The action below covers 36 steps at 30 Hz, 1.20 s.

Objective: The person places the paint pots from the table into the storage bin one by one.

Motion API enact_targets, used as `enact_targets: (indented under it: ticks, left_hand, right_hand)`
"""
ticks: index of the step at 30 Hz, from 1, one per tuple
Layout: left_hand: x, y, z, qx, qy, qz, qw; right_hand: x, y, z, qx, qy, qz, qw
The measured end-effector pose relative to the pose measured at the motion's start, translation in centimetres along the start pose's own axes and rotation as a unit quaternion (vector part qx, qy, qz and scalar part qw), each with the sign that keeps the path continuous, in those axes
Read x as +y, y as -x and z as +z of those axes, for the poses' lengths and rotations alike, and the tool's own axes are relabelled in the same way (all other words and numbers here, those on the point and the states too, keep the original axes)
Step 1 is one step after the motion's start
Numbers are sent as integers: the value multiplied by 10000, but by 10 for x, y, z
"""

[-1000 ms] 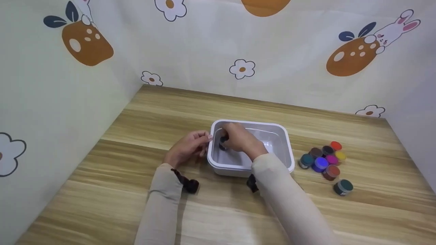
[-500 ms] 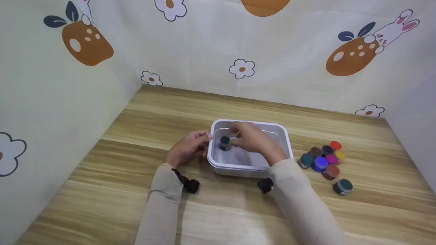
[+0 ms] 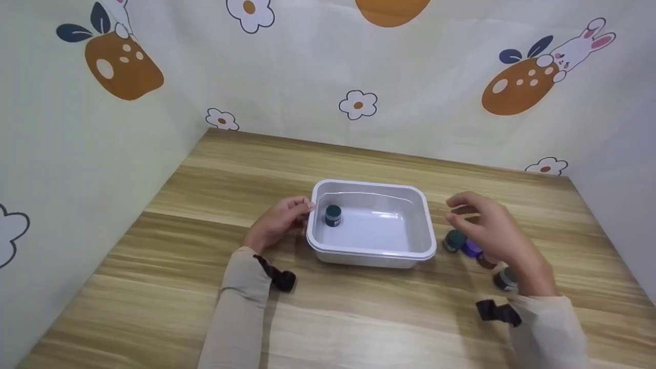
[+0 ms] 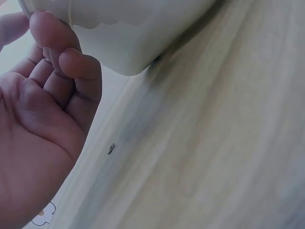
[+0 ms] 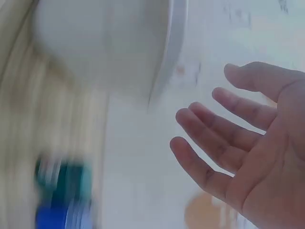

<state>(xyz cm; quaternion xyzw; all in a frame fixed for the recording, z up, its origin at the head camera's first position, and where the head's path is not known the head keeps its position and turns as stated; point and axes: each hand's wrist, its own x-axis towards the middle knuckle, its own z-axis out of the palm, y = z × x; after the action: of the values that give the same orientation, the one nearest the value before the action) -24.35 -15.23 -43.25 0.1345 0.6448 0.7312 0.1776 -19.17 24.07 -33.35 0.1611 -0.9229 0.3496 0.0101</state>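
A white plastic basin (image 3: 371,253) stands on the table, with one dark green paint jar (image 3: 333,216) upright inside at its left end. My left hand (image 3: 277,221) pinches the basin's left rim, thumb on top; in the left wrist view its curled fingers (image 4: 86,78) lie against the outer wall. To the right of the basin, my right hand (image 3: 494,233) hovers over a cluster of small paint jars, fingers loosely spread and holding nothing. Under it show a green jar (image 3: 454,241), a purple-blue jar (image 3: 471,248) and a reddish-brown jar (image 3: 487,261); the hand hides the others.
Nearer the front, another dark green jar (image 3: 505,279) stands apart, partly covered by the right wrist. Patterned cloth walls (image 3: 287,72) enclose the wooden table (image 3: 369,312) at the back and sides. The right wrist view is blurred.
My right hand has left the green jar in the basin, risen out and moved right to above the jar cluster. My left hand stays on the rim. The head view has shifted slightly.
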Motion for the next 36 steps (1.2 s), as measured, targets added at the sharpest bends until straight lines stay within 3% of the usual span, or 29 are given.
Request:
enact_targets:
  ticks: [7,14,18,27,36]
  left_hand:
    - [3,2,-3,71,-55,-41,10000]
    - [3,3,-1,184,-61,-52,9998]
    - [2,2,-1,192,-60,-56,9998]
    - [-1,-1,2,134,113,-112,9998]
    - [-1,0,1,266,-70,-131,9995]
  right_hand:
    - [50,43,-26,25,361,551,9978]
    - [81,69,-27,0,694,846,9940]
    - [92,78,-26,-291,691,1180,9902]
    - [105,85,-25,-776,450,1384,9863]
    - [87,81,-33,-456,785,1114,9896]
